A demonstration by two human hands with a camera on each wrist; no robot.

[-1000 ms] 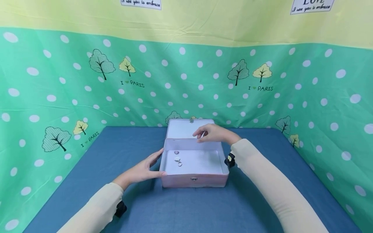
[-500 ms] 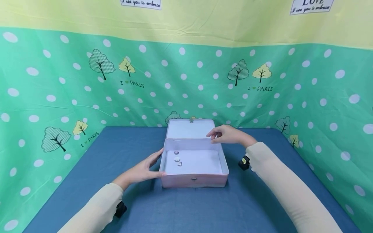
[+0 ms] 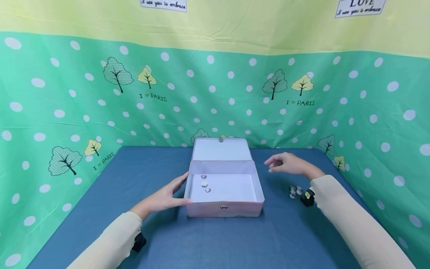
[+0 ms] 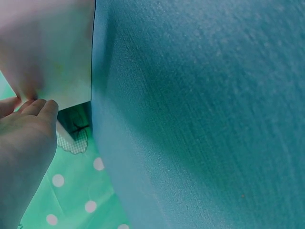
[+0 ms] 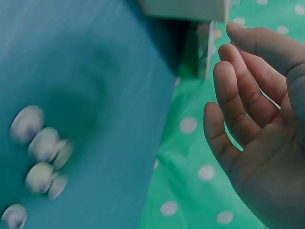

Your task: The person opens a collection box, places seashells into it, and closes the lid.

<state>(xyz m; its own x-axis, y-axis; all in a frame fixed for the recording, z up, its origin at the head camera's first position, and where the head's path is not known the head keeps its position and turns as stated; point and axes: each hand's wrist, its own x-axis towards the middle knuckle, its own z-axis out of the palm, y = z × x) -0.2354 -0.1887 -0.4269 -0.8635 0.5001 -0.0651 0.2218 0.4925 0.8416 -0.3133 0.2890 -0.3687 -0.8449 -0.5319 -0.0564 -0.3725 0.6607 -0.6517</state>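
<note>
A pinkish tin box [image 3: 205,210] stands at the centre of the table, its lid [image 3: 221,149] tipped back and its inside white. My left hand [image 3: 164,196] rests against the box's left side, fingers spread along the wall and thumb at the front rim corner. On the box floor, toward the left, lie a small heart-shaped piece [image 3: 203,176], a round white piece [image 3: 204,184] and another heart-shaped piece [image 3: 208,190]. Right of the box hovers my right hand [image 3: 292,163], fingers loosely bent with nothing between them. Several small round-topped shiny pieces [image 5: 44,144] lie on the table near its wrist.
Blue cloth covers the table [image 3: 215,243]. A green dotted curtain [image 3: 231,93] hangs behind it and along both sides. The open lid reaches toward the back edge. A black wrist camera [image 3: 307,198] sits beside the small pieces on the right.
My right hand has moved right, from over the box to past its right side. The small pieces on the right have come into view. My left hand has stayed at the box.
</note>
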